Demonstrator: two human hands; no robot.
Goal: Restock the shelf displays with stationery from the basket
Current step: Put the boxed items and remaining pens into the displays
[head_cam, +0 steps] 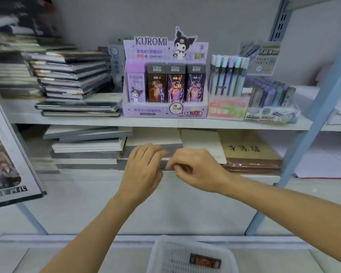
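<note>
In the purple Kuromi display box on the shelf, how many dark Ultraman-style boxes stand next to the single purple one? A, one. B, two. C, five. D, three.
D: in the Kuromi display box, three dark boxes stand side by side to the right of the one purple box.

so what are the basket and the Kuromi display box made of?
Basket: looks like white moulded plastic, matte, going by the regular lattice of holes in its walls. Kuromi display box: probably printed card, lightly glossy, with folded flat panels and a die-cut header.
</note>
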